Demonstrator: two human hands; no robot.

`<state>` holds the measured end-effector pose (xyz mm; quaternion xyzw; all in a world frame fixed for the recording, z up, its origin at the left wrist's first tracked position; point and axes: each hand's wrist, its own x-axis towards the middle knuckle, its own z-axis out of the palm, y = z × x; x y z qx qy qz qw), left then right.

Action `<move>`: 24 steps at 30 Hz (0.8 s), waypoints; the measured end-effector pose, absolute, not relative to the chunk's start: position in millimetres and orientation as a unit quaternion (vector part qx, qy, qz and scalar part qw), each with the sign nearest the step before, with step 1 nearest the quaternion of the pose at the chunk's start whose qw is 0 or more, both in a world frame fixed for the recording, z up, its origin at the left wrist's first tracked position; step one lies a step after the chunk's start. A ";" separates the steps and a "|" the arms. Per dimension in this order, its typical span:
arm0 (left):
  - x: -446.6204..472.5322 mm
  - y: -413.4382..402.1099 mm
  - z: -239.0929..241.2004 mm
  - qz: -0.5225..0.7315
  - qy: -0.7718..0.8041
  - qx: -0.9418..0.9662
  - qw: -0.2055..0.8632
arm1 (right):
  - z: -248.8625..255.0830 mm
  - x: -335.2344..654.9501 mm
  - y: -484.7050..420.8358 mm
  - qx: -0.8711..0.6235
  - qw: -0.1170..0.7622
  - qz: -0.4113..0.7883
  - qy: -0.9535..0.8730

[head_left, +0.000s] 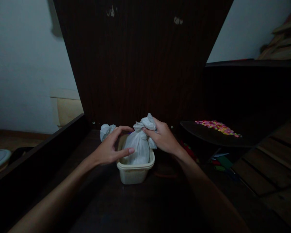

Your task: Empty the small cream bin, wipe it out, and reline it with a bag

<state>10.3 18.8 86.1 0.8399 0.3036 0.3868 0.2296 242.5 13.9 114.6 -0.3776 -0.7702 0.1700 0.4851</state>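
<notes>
A small cream plastic basket (134,173) stands on a dark wooden surface in front of me. A knotted white cloth bundle (138,147) sits upright inside it. My right hand (163,137) pinches the bundle's knot at the top. My left hand (110,147) curves around the bundle's left side, thumb against the cloth and fingers arched above the basket's rim. A second white knotted bundle (106,130) lies just behind my left hand, partly hidden by it.
A tall dark wooden panel (140,64) rises right behind the basket. A dark tray (208,134) with bright pink and yellow small pieces (217,127) lies to the right, with coloured items (220,160) below it. A low dark wooden rail (38,152) runs along the left.
</notes>
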 end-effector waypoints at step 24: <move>7.5 12.3 21.0 0.469 0.210 0.692 0.506 | 126.2 333.9 122.2 -0.400 0.724 0.039 -0.560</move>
